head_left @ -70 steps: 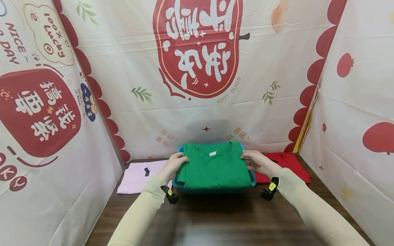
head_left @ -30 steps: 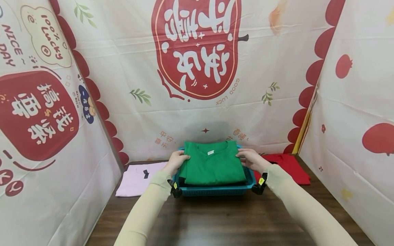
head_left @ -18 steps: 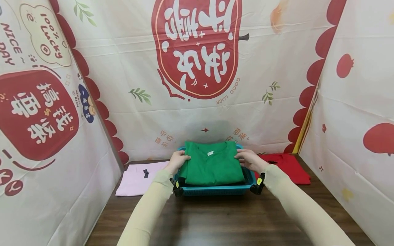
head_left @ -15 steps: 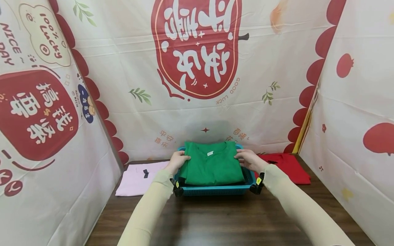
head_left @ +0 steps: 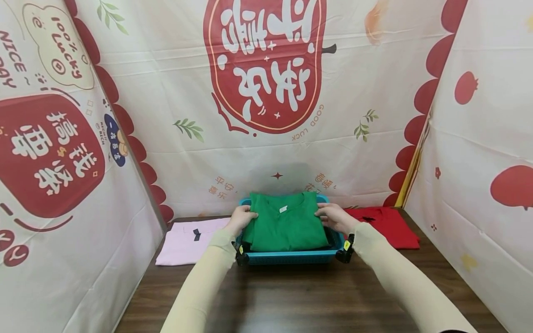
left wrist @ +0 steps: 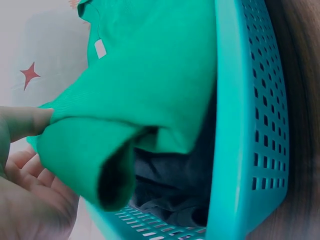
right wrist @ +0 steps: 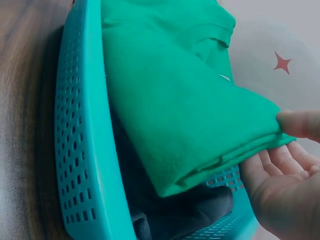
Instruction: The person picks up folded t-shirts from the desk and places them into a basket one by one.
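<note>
A folded green shirt (head_left: 287, 226) with a white neck label lies in a blue plastic basket (head_left: 291, 258) at the back of the table. My left hand (head_left: 240, 219) pinches the shirt's left edge between thumb and fingers, and a rolled green fold hangs beside it in the left wrist view. On the opposite side my right hand (head_left: 336, 218) pinches the layered right edge, thumb on top and fingers beneath. Under the shirt, dark cloth (right wrist: 185, 212) shows inside the basket; most of it is covered.
To the left of the basket lies a folded pink garment (head_left: 179, 245) with a dark bow. A folded red garment (head_left: 393, 226) is on the right. The brown wooden table (head_left: 291, 300) extends in front, and printed cloth walls (head_left: 283, 152) rise at the back and both sides.
Since the earliest frame the shirt has come down and back into the basket, whose front rim now shows. Both hands keep hold; the right hand has shifted slightly left.
</note>
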### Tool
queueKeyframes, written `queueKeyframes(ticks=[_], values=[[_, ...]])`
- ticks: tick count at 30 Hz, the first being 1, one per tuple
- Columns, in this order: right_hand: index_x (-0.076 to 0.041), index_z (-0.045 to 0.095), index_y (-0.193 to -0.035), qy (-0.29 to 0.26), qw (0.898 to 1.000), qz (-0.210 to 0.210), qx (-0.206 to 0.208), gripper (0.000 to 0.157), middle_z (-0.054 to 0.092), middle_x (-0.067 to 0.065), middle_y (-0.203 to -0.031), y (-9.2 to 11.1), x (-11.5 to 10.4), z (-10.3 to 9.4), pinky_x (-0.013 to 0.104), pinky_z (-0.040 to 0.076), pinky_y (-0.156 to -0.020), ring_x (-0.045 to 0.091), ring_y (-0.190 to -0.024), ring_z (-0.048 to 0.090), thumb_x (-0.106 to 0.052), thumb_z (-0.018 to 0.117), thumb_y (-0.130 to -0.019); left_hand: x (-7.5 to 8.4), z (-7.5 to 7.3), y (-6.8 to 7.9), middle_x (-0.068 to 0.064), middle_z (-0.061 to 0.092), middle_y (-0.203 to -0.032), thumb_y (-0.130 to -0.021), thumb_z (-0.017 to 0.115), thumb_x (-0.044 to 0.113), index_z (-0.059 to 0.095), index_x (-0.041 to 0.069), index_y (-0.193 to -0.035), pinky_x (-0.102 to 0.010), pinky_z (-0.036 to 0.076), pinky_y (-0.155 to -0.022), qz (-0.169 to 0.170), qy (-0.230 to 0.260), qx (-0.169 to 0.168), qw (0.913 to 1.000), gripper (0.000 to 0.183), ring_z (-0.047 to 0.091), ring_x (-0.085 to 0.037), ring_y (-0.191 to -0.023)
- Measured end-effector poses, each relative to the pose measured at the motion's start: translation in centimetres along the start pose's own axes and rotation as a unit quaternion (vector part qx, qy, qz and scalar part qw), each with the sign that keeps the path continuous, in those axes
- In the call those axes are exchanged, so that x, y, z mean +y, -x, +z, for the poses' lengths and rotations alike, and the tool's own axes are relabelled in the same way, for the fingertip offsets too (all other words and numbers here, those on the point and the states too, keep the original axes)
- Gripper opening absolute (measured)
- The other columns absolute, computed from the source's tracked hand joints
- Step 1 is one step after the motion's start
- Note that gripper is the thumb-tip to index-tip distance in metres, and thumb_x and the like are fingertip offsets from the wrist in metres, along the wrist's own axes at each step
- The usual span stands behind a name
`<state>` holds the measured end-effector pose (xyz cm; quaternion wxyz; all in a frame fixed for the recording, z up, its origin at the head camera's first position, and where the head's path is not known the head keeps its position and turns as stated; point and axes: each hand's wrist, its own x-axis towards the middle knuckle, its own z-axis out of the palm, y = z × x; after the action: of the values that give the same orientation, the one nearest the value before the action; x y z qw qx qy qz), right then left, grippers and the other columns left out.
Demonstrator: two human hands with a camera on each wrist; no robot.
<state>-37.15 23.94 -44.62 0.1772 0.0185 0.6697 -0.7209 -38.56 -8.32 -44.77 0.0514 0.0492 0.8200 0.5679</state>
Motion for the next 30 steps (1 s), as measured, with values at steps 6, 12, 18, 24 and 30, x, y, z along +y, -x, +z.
queueKeyframes(ticks=[6,12,18,24,30], values=[[0.003,0.004,-0.153,0.002,1.000,-0.002,-0.006,0.067,0.000,0.025,-0.158,-0.2,0.5,0.0,0.050,0.027,-0.111,0.044,-0.141,0.015,0.004,0.042,-0.097,-0.2,0.4,-0.2,-0.012,0.066,-0.104,-0.094,0.061,0.009,0.065,-0.001,-0.116,-0.040,0.053,-0.080,-0.003,-0.016,-0.001,0.9999,0.025,0.062,-0.020,-0.088],[0.003,0.006,-0.153,0.003,1.000,0.002,-0.002,0.066,0.007,0.026,-0.157,-0.6,1.0,-0.1,0.046,0.036,-0.106,0.043,-0.139,0.023,0.002,0.042,-0.098,-0.5,0.8,-0.4,-0.014,0.066,-0.108,-0.093,0.061,0.007,0.064,-0.003,-0.119,-0.042,0.052,-0.083,0.001,-0.021,-0.006,0.9998,0.028,0.062,-0.023,-0.093],[0.003,0.008,-0.153,0.005,1.000,0.011,-0.001,0.064,0.012,0.025,-0.156,-0.6,1.4,-0.1,0.046,0.036,-0.106,0.042,-0.138,0.026,0.000,0.042,-0.100,-0.9,1.0,-0.6,-0.014,0.066,-0.107,-0.093,0.061,0.007,0.064,-0.003,-0.118,-0.042,0.052,-0.082,0.003,-0.030,-0.005,0.9995,0.028,0.061,-0.023,-0.093],[0.004,0.012,-0.152,0.000,1.000,0.017,-0.006,0.061,0.022,0.026,-0.153,-0.6,1.6,0.2,0.045,0.039,-0.104,0.042,-0.136,0.029,-0.002,0.043,-0.100,-1.4,1.3,-0.7,-0.015,0.065,-0.110,-0.093,0.062,0.008,0.063,-0.003,-0.121,-0.043,0.051,-0.084,-0.004,-0.033,0.000,0.9994,0.030,0.061,-0.024,-0.096],[0.003,0.011,-0.153,-0.005,0.999,0.031,0.000,0.063,0.019,0.026,-0.153,-0.8,1.8,0.4,0.047,0.037,-0.105,0.043,-0.137,0.028,-0.004,0.044,-0.100,-1.7,1.5,-0.7,-0.015,0.065,-0.112,-0.093,0.061,0.007,0.061,-0.004,-0.124,-0.043,0.052,-0.084,-0.005,-0.030,-0.008,0.9995,0.032,0.062,-0.024,-0.097]])
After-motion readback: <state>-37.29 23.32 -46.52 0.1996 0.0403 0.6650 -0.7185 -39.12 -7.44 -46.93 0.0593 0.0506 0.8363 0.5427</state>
